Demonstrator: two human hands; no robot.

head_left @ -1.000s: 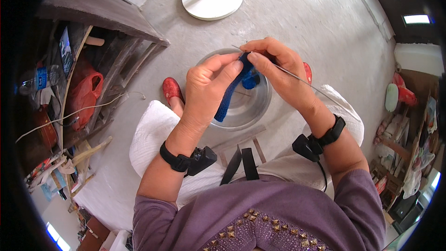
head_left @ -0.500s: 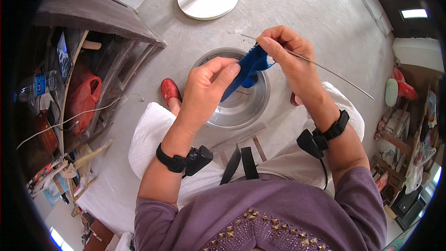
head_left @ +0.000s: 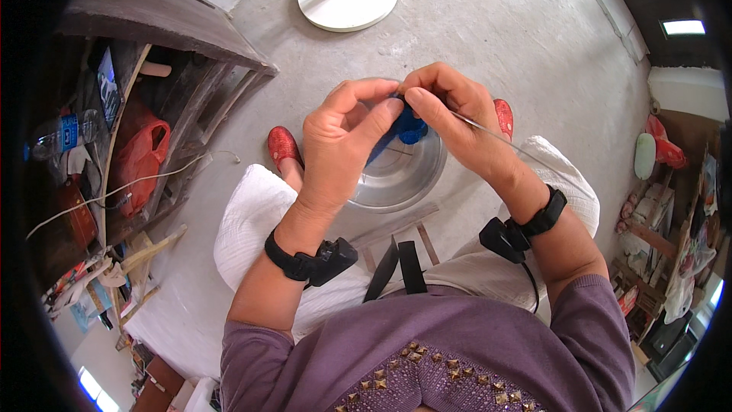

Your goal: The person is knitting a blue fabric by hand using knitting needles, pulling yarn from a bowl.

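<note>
My left hand [head_left: 341, 126] pinches a narrow strip of blue knitting [head_left: 380, 146], thumb and forefinger at its upper edge. Close against it, my right hand [head_left: 456, 111] is closed round a thin metal knitting needle [head_left: 497, 136], whose long end sticks out past the wrist toward the lower right. The needle's other end and the stitches are mostly hidden by my fingers. Below the hands a wide metal basin [head_left: 393, 197] stands on the floor. A ball of blue yarn [head_left: 412, 132] shows between my hands, over the basin.
My knees in white trousers [head_left: 255, 214] flank the basin, with a red shoe [head_left: 284, 145] at the left. A dark wooden cabinet [head_left: 175, 19] holds a red plastic bag [head_left: 145, 156] and a bottle [head_left: 65, 136]. A round white stand base [head_left: 347, 0] is ahead.
My hands have come together over the basin, the right one moving left and down to meet the left. The needle now slants closer to my right forearm. Less of the knitting shows.
</note>
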